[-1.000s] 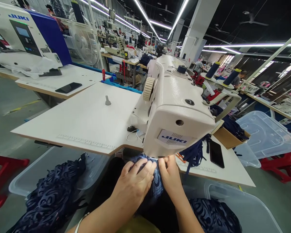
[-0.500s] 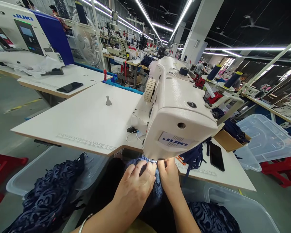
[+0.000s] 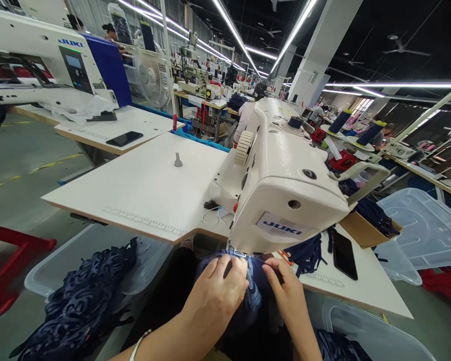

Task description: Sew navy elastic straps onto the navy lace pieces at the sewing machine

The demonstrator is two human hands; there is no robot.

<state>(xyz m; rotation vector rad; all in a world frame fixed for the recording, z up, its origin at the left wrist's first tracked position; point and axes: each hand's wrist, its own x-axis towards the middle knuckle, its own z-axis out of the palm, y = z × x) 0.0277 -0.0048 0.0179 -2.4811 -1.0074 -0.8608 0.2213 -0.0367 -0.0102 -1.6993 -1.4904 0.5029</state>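
Observation:
A white sewing machine point(image 3: 285, 190) stands in front of me, its head tilted in view. Under its needle end lies a blue lace-patterned fabric piece point(image 3: 253, 293), which hangs down toward my lap. My left hand point(image 3: 220, 288) presses on the fabric close to the needle area, fingers bent and gripping it. To the right, my right hand point(image 3: 287, 288) pinches the dark edge of the same piece between thumb and fingers. The machine head hides the needle itself.
Clear bins with navy patterned fabric point(image 3: 86, 296) stand low on the left and right. On the white table point(image 3: 146, 175) lies a small grey metal piece point(image 3: 178, 160). Right of the machine are navy straps point(image 3: 307, 254), a black phone point(image 3: 345, 254) and a cardboard box point(image 3: 364, 228).
My right hand has moved right, away from my left hand, and now pinches the fabric's edge. My left hand stays on the fabric near the needle. The whole view has shifted slightly.

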